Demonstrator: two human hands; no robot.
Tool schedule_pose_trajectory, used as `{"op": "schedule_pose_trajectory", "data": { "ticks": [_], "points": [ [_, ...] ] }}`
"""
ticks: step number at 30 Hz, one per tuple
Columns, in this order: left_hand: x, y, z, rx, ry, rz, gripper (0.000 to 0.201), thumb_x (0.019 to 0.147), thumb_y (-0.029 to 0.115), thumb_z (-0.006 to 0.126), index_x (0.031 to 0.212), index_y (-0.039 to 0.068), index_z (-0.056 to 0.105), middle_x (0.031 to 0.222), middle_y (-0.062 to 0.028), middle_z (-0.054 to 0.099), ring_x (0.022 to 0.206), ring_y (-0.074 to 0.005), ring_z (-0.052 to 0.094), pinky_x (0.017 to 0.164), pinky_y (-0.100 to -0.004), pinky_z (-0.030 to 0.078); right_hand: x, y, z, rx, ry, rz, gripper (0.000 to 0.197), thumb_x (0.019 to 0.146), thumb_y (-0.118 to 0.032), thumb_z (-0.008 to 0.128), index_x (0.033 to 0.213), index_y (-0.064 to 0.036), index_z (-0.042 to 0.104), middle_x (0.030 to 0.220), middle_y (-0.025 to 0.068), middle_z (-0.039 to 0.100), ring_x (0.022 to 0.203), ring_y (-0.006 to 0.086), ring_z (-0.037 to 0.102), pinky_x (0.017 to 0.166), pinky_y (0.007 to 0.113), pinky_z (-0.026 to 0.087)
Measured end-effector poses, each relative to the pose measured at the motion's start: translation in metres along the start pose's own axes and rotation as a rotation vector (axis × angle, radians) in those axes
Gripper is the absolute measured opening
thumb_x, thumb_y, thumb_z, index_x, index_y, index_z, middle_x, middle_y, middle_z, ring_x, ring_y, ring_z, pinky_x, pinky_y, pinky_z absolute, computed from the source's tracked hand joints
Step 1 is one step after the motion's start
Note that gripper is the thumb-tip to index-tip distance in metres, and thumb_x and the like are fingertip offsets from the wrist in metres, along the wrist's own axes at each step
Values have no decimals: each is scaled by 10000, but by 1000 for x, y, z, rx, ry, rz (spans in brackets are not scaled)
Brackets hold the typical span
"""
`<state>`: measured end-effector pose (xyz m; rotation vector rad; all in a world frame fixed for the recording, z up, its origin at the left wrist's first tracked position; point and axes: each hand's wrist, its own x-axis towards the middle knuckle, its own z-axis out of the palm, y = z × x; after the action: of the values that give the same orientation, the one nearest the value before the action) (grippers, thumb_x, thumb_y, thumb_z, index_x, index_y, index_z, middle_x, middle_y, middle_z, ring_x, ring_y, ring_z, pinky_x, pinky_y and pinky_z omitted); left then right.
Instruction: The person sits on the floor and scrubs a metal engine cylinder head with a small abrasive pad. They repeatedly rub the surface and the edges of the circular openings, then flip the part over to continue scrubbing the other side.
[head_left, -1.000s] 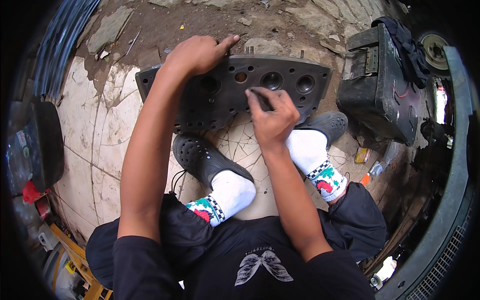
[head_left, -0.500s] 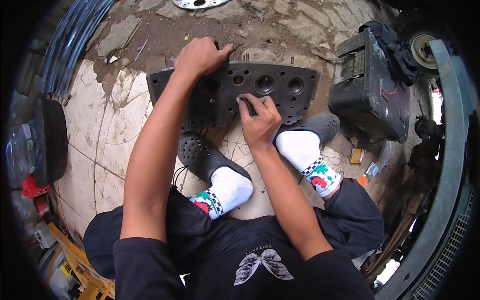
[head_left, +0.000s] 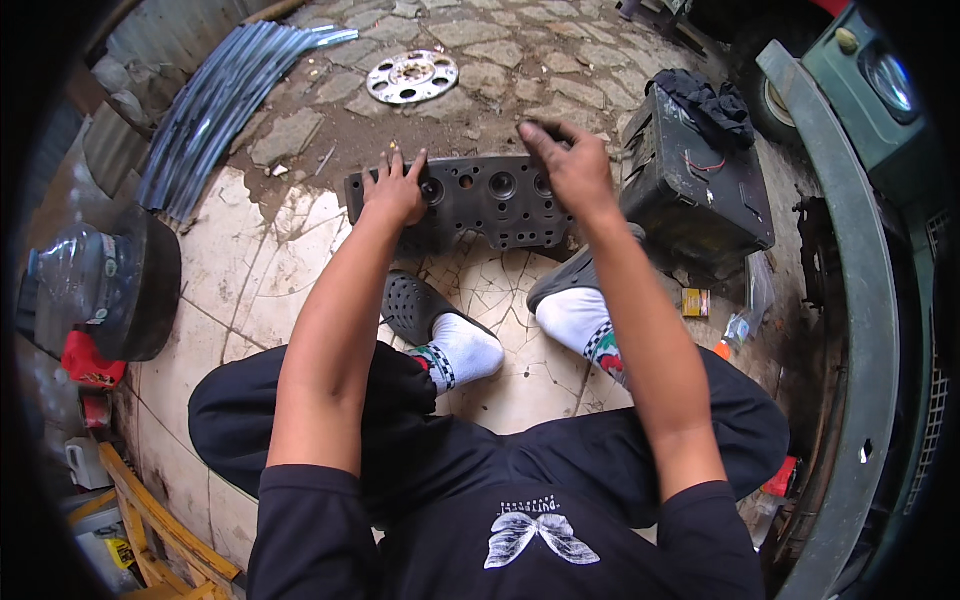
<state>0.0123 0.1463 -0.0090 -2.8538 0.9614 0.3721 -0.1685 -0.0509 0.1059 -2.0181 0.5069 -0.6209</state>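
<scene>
On the black shirt [head_left: 430,545] there is small white lettering [head_left: 527,504], set just beside the butterfly print [head_left: 520,540]. The bottle [head_left: 78,272] at the left carries a label [head_left: 111,256], and the yellow box [head_left: 696,302] at the right shows some coloured marks, but both are too small for reading. The yellow label [head_left: 122,553] at the lower left is likewise not readable.
</scene>
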Motion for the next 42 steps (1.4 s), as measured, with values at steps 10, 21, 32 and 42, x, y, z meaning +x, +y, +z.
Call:
{"op": "schedule_pose_trajectory", "data": {
  "ticks": [10, 21, 32, 42],
  "points": [
    [-51, -53, -163, -14, 88, 112, 634, 969, 459, 765, 1461, 79, 642, 1368, -222, 712, 1284, -373, 674, 1105, -438, 523, 79, -130, -111, -342, 41, -441, 429, 974, -440, 760, 1177, -65, 812, 967, 108, 823, 815, 147, 763, 781, 330, 593],
    [-66, -5, -181, 212, -393, 54, 900, 953, 688, 677, 1591, 78, 508, 1609, -164, 540, 1479, -356, 517, 1219, -483, 420, 63, -86, -69, -662, -4, -403, 377, 1026, -380, 670, 1201, -58, 755, 1162, 185, 785, 1093, 314, 762, 1006, 457, 602],
    [12, -52, 33, -271, 517, 6, 530, 1096, 531, 477, 1371, 136, 700, 1374, -166, 706, 1324, -337, 641, 1153, -600, 412, 37, 82, 21, -481, 83, -239, 284, 903, -235, 816, 1088, -20, 802, 1013, 196, 757, 937, 389, 751, 840, 462, 595],
    [54, 3, -16, -391, 252, -193, 588, 1044, 603, 552, 1186, 84, 789, 1072, -205, 789, 1006, -409, 757, 890, -505, 578, 20, 102, 73, -401, 124, -160, 226, 842, -143, 876, 1002, -7, 793, 935, 184, 773, 856, 347, 769, 776, 415, 599]
  ]
}}
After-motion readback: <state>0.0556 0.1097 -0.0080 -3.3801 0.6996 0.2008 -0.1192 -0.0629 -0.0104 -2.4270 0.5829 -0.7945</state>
